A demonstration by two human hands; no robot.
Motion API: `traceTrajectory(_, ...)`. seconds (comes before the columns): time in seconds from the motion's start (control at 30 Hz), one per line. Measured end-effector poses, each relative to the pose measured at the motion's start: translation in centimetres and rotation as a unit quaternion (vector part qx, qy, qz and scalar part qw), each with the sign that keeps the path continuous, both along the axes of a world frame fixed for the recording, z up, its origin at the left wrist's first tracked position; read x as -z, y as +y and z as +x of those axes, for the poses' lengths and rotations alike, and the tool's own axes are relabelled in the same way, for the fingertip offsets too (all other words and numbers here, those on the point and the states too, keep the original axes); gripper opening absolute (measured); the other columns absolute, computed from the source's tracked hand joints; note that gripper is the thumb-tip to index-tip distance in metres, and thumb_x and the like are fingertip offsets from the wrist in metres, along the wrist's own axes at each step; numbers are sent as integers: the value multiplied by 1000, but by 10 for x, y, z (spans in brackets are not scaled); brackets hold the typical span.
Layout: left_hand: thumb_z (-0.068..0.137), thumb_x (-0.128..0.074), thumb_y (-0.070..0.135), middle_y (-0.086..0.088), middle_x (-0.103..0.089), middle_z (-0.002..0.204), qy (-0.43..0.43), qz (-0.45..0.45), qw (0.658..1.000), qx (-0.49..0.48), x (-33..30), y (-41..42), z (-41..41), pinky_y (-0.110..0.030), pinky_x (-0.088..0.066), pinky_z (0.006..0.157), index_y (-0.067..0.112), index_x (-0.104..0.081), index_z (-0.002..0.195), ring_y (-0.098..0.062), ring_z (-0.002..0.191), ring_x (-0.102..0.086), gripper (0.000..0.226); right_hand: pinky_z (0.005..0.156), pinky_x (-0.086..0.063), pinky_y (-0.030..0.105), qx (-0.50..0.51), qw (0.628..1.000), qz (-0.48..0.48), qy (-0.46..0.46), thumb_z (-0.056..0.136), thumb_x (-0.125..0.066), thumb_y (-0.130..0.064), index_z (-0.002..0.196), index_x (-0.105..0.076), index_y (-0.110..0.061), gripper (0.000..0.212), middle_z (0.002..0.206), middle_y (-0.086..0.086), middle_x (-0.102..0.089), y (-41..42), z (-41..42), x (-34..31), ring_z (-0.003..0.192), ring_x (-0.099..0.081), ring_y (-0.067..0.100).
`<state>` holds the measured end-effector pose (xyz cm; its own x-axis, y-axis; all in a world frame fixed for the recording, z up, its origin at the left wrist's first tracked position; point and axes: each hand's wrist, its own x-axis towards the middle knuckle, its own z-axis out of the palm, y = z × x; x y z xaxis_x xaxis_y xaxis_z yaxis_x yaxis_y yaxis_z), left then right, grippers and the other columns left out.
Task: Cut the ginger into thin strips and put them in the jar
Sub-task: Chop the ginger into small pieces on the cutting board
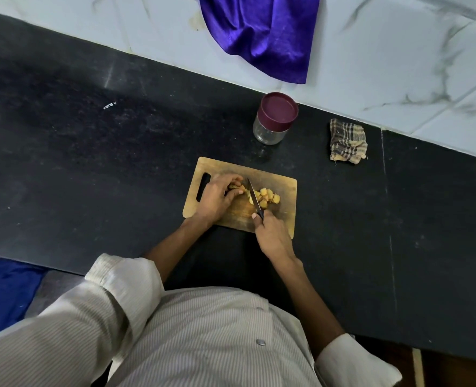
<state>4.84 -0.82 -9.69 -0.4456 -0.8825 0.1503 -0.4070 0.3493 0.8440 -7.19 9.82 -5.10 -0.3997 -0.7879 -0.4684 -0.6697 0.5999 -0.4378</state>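
Observation:
A wooden cutting board [284, 188] lies on the black counter. My left hand [217, 198] holds an uncut piece of ginger [235, 186] down on the board with curled fingers. My right hand [271, 234] grips the handle of a knife [254, 197] whose blade stands against the ginger just right of my left fingertips. Several yellow cut ginger pieces [267, 198] lie to the right of the blade. Beyond the board stands a glass jar [270, 134] with a maroon lid [279, 110] on it.
A folded checked cloth [348, 141] lies on the counter to the right of the jar. A purple fabric [262, 32] hangs over the white marble wall behind. The black counter [91, 152] stretches wide to the left and right of the board.

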Motion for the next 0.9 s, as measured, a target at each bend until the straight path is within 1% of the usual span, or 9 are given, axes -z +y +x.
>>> traceTrajectory(0.03,85,-69,9,3,-64,102,-6,-6,1000,-4,1,0,0,-4,-39,83,9,-65,110,6,91,-50,25,82,-53,47,0,1000,0,-1,106,-38,-37,115,-55,-13,31,102,9,-65,0,0,0,95,-64,26)
traceTrajectory(0.1,84,-70,14,1,-66,102,-25,-20,999,3,2,-1,2,-13,-40,85,11,-68,105,-4,98,-50,21,82,-53,47,1,1000,-3,-5,106,-38,-37,115,-55,-13,31,101,9,-65,1,0,1,94,-64,26)
traceTrajectory(0.13,83,-71,15,1,-66,102,-36,-26,999,12,3,-2,3,-18,-41,85,12,-68,103,-8,100,-50,20,82,-53,47,1,1000,-4,-5,106,-38,-37,115,-55,-13,31,102,9,-65,2,0,1,95,-64,27)
traceTrajectory(0.2,82,-71,12,1,-66,101,-45,-29,998,22,4,-3,4,-21,-40,86,13,-69,101,-11,101,-49,19,82,-53,47,1,1000,-3,-3,106,-38,-38,115,-55,-13,32,103,9,-65,2,0,0,95,-63,27)
traceTrajectory(0.37,87,-66,14,2,-69,105,-41,-34,998,14,5,-3,7,-21,-39,90,14,-70,105,-6,103,-48,19,80,-53,45,3,1000,-8,-8,106,-38,-38,117,-55,-14,32,102,8,-64,1,-1,-1,95,-63,26)
traceTrajectory(0.5,86,-67,14,0,-67,108,-58,-34,997,23,7,-1,11,-21,-37,91,13,-70,105,-12,106,-49,19,81,-53,46,-3,1000,-8,-9,106,-38,-38,116,-55,-13,32,103,9,-64,2,0,0,95,-63,27)
traceTrajectory(0.6,86,-68,14,-1,-64,108,-57,-32,998,14,7,-1,10,-19,-34,89,14,-70,105,-9,104,-46,19,82,-53,48,-7,1000,-7,-14,106,-38,-38,114,-55,-13,31,103,10,-64,3,3,0,95,-63,26)
traceTrajectory(0.73,82,-71,12,2,-64,102,-41,-20,999,10,4,-1,11,-24,-43,87,13,-69,99,-7,101,-48,17,82,-53,45,-11,1000,-2,-21,106,-39,-38,114,-55,-12,32,102,8,-63,2,4,-1,95,-63,25)
traceTrajectory(0.9,76,-75,6,8,-59,96,-30,4,999,20,1,-1,12,-26,-45,86,14,-68,89,-9,98,-49,17,84,-52,45,-19,1000,0,-17,106,-39,-37,115,-55,-10,32,104,9,-63,2,6,-2,99,-62,26)
